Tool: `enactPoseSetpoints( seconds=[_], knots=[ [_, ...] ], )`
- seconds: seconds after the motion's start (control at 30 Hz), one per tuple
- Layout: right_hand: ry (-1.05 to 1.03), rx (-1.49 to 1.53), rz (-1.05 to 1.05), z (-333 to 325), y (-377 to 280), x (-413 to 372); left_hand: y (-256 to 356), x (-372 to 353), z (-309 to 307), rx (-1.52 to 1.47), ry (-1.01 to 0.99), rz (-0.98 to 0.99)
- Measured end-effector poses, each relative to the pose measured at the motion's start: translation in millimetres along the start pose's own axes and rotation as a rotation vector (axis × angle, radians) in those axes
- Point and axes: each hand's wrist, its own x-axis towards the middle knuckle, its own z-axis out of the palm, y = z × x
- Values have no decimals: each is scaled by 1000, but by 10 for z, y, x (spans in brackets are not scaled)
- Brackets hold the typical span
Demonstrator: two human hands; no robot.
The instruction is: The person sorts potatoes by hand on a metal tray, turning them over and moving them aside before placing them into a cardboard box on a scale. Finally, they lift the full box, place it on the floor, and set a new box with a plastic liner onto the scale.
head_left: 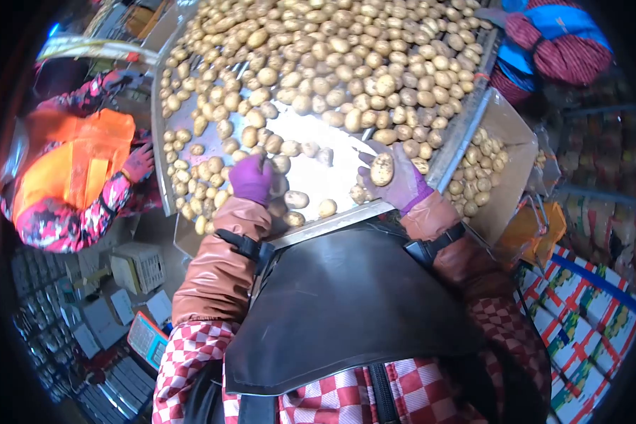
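My right hand (404, 185), in a purple and grey glove, holds a potato (381, 169) against its palm and fingers, near the front edge of the sorting table (346, 216). My left hand (251, 179), also in a purple glove, is closed among the potatoes at the front left. Whatever its fingers grip is hidden beneath it. Beside it lie loose potatoes, one of them (296, 199) just to its right. A large heap of potatoes (332, 56) covers the back of the table, and a brightly lit patch of tabletop shows between my hands.
A cardboard box of potatoes (505, 177) stands at the right of the table. A person in an orange vest (85, 162) works on the left; another person's sleeve (572, 53) is at the upper right. Printed cartons (579, 332) are stacked at the lower right.
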Motion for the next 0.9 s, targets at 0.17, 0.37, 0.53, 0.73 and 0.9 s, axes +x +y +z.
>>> enactPoseSetpoints(
  seconds=[0.17, 0.37, 0.53, 0.73, 0.9],
  knots=[
    [-5, -86, -126, 17, -197, -143, 692, 1025, 131, 108, -133, -8],
    [-16, 37, -187, -42, -437, -335, 547, 1520, 927, -97, -267, -38],
    [-51, 35, -221, -514, -384, -304, 586, 1256, 722, -1119, -317, -426],
    [28, -575, -341, -95, -327, -361, 1570, 676, -94, -1356, -862, -666],
    [-71, -924, -409, 201, -191, -164, 1830, 463, -154, -1131, -915, -560]
  ],
)
